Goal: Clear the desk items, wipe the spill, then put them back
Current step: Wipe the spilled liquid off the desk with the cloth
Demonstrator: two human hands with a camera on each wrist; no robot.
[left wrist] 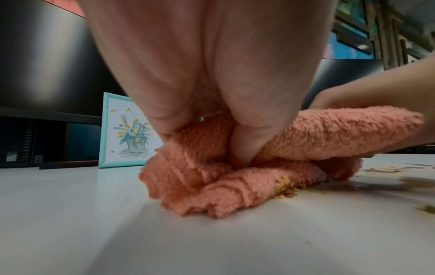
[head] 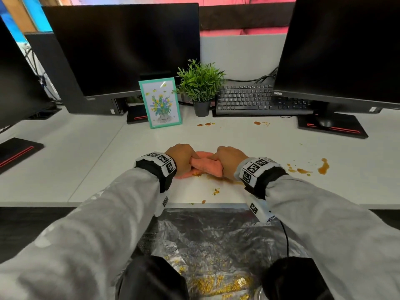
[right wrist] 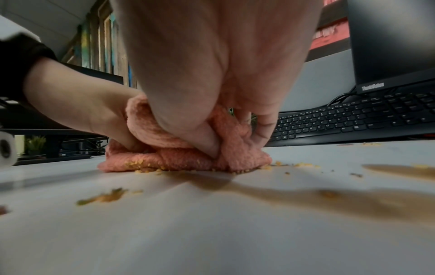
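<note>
A bunched pink cloth (head: 205, 166) lies on the white desk (head: 86, 161) near its front edge. My left hand (head: 180, 158) grips its left end and my right hand (head: 229, 162) grips its right end, fingers curled into the folds. From the left wrist, the cloth (left wrist: 247, 167) has yellow crumbs stuck to its lower edge. From the right wrist, the cloth (right wrist: 188, 147) sits at the edge of a brown smear (right wrist: 306, 197). Brown and yellow spill (head: 322, 166) spots the desk to the right and near the keyboard.
A teal picture frame (head: 160, 102) and a potted plant (head: 201, 87) stand behind the cloth, a black keyboard (head: 255, 99) to their right. Monitors (head: 121, 48) line the back. A plastic-lined bin (head: 212, 256) with yellow crumbs sits below the desk edge.
</note>
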